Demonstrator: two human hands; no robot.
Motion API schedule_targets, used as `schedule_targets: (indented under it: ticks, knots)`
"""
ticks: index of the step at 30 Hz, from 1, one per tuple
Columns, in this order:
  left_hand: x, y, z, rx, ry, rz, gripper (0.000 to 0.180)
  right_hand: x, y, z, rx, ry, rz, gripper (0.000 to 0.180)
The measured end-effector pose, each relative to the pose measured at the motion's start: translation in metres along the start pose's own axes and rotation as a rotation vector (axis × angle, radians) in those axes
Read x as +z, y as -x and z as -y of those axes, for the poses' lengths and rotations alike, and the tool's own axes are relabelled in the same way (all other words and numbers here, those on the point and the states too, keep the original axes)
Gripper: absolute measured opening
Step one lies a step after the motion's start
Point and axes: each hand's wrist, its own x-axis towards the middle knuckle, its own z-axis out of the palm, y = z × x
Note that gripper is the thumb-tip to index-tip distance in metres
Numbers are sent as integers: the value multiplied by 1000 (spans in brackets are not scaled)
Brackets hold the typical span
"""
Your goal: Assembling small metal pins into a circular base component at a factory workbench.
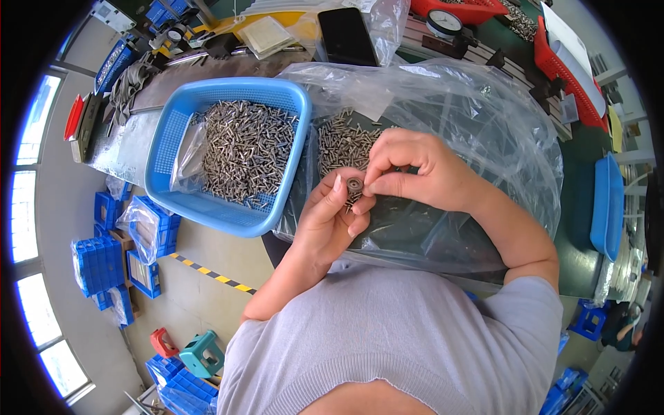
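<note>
1. Workbench, dark green top, running beneath the whole layout; clock read with my hands at centre.
2. Sheet of clear plastic, crumpled, spread over the bench from 11 round to 4 o'clock.
3. Perforated blue basket, rectangular, at 9 o'clock; contains a heap of short metal pins and a clear plastic bag along its left side.
4. Blue tray, shallow, at 3 o'clock, near the bench's edge.
5. My right hand, reaching in from 4 o'clock; thumb and forefinger pinched together at the ring's right side. Whether they grip a pin, I cannot tell.
6. My left hand, in from 7 o'clock, palm up; fingers curled, gripping the ring.
7. Loose pile of pins, at 12 o'clock, just beyond my fingers.
8. Black smartphone, at 12 o'clock, farther off.
9. Dial indicator, white-faced, at 1 o'clock.
10. Small round metal ring, held in my left fingertips.
11. Several pins, in my left hand, directly below the ring.
</note>
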Motion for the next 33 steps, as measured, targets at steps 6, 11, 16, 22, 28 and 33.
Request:
schedule_targets:
  ticks: [6, 11, 16, 22, 28, 33]
  knots:
    - [-5, -2, -1, 5, 130, 102, 30, -9, 6, -14, -19, 441, -38, 10]
    - [-7, -2, -1, 5, 177, 119, 29, 3, 5, -15, -59, 509, -2, 15]
    - [-7, -3, -2, 3, 160, 126, 29, 17, 2, -26, -197, 645, -47, 17]
    - [-6, -2, -3, -10, 168, 130, 29, 13, 5, -24, -167, 770, -18, 16]
    - [-7, -2, -3, -4, 159, 137, 28, 6, 7, -23, -145, 710, -1, 17]
    - [-4, -3, -3, -6, 140, 127, 27, 8, 8, -23, -132, 805, 13, 18]
